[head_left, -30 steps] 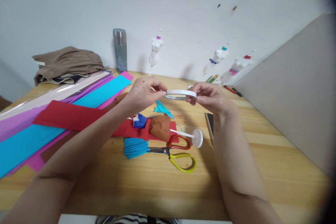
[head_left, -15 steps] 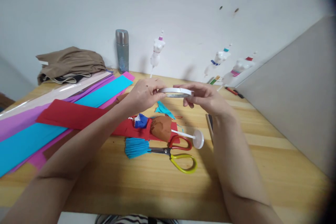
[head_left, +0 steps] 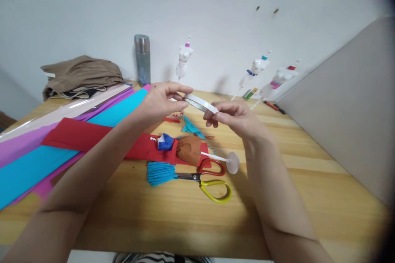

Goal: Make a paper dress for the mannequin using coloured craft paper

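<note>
The right hand pinched one end of a white tape roll between thumb and bent fingers, holding it in the air beyond the scissors. The left hand was at the roll's other end, thumb and forefinger parted around it — whether they touched it, I could not tell. The roll tilted, its left end higher. Just beyond the scissors, a small dress form in a blue top and brown skirt lay on red paper. Pleated blue paper lay left of the scissors, at the blade tips. A blue scrap lay farther beyond the scissors, and well behind them stood a bottle — with three white figures to its right.
</note>
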The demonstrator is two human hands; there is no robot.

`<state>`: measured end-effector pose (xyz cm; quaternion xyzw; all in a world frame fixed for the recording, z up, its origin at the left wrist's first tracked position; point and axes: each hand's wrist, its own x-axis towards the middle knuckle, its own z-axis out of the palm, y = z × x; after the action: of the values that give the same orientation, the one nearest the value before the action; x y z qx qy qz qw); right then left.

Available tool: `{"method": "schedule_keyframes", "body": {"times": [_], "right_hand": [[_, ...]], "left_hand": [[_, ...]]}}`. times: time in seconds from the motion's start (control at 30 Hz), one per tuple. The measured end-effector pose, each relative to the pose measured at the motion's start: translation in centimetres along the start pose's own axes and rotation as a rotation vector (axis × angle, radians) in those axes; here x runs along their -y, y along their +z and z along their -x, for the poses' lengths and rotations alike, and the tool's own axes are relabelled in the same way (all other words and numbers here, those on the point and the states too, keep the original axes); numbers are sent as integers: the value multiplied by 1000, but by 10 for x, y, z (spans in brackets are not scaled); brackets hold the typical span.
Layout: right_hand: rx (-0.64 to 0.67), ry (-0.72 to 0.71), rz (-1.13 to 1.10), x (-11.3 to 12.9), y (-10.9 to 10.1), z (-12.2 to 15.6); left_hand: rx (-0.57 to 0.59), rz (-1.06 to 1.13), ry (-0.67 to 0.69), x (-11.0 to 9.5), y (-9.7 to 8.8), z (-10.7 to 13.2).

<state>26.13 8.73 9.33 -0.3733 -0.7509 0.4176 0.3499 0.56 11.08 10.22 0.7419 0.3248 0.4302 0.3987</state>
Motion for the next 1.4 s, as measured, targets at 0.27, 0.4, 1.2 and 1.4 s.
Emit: {"method": "schedule_keyframes", "body": {"times": [0.27,0.4,1.2,1.4], "right_hand": [[34,-64,-46,-6,-3,-1],[26,-76,-31,-1,-1,-1],[-165,93,154,9,17,-3],[-241,110,321,18,20,-1]], "left_hand": [[5,237,-184,0,-1,1],[6,186,-188,-1,2,3],[-9,-230,11,6,15,6],[-165,-411,109,0,14,7]]}}
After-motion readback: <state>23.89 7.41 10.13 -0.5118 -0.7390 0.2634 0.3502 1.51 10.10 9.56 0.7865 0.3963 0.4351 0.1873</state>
